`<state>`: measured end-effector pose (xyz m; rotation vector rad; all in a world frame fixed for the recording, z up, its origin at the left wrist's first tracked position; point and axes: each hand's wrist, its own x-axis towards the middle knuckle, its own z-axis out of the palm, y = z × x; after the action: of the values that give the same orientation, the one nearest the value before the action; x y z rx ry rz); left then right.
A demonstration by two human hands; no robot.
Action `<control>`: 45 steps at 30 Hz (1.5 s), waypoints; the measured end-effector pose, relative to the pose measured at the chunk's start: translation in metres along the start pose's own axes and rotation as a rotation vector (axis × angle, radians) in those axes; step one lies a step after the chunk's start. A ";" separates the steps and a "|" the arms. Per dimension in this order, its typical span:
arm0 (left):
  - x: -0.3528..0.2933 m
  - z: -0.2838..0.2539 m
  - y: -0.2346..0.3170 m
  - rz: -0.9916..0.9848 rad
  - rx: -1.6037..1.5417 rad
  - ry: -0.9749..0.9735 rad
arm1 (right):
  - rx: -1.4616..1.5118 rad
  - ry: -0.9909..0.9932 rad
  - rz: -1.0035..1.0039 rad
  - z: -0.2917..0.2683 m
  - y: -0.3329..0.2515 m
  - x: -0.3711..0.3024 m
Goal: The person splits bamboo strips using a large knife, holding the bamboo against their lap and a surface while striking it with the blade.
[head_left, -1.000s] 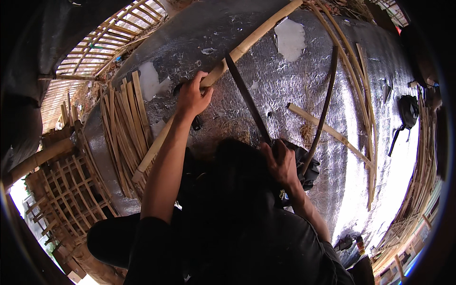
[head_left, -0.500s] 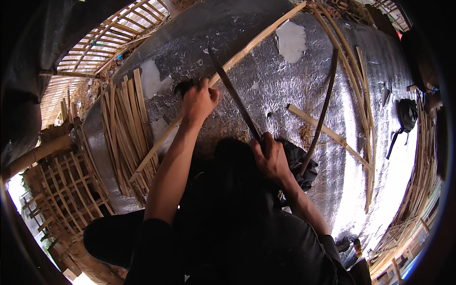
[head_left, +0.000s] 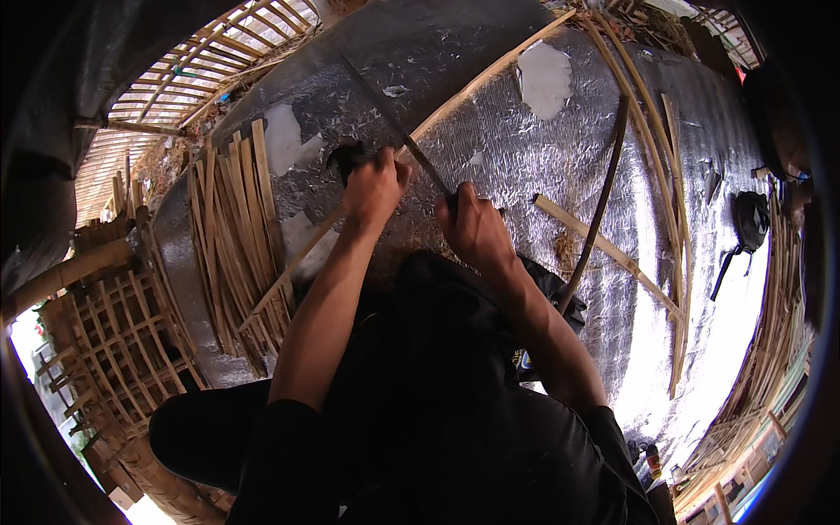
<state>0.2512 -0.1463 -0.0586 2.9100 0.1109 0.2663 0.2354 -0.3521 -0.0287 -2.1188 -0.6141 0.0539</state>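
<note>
A long bamboo strip (head_left: 490, 77) runs slantwise from the far right of centre to the near left. My left hand (head_left: 374, 191) is closed around its middle. Across the strip, just beyond those fingers, lies a long, narrow dark blade (head_left: 381, 103), pointing away to the far left. My right hand (head_left: 477, 229) grips its near end, with the handle mostly hidden in the fist. Whether the blade has teeth is too small to tell. Close behind my left hand is a black object (head_left: 346, 161), partly covered.
Many bamboo strips (head_left: 229, 219) lie bundled at left. A short bamboo piece (head_left: 604, 249) and a dark curved strip (head_left: 604, 197) cross at right, near longer strips (head_left: 652, 131). A black bag (head_left: 750, 219) lies farther right. Silvery sheeting (head_left: 499, 149) covers the floor.
My right hand has pushed the blade forward and left along its length, coming closer to my left hand. The left hand keeps its hold on the bamboo strip.
</note>
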 end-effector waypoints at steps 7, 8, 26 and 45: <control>0.013 -0.003 -0.015 0.019 -0.249 -0.064 | 0.086 -0.006 0.039 -0.007 -0.010 0.001; 0.017 -0.004 -0.018 0.023 -0.316 -0.079 | 0.095 -0.018 0.051 -0.008 -0.009 0.001; 0.050 -0.023 -0.044 -0.416 -1.092 -0.572 | -0.072 -0.044 -0.024 0.025 0.023 -0.014; 0.039 -0.011 -0.041 -0.206 -0.632 -0.367 | 0.036 -0.303 0.358 -0.021 -0.013 0.010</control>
<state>0.2851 -0.1006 -0.0507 2.2481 0.2184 -0.2311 0.2442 -0.3574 -0.0040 -2.1794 -0.3939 0.5894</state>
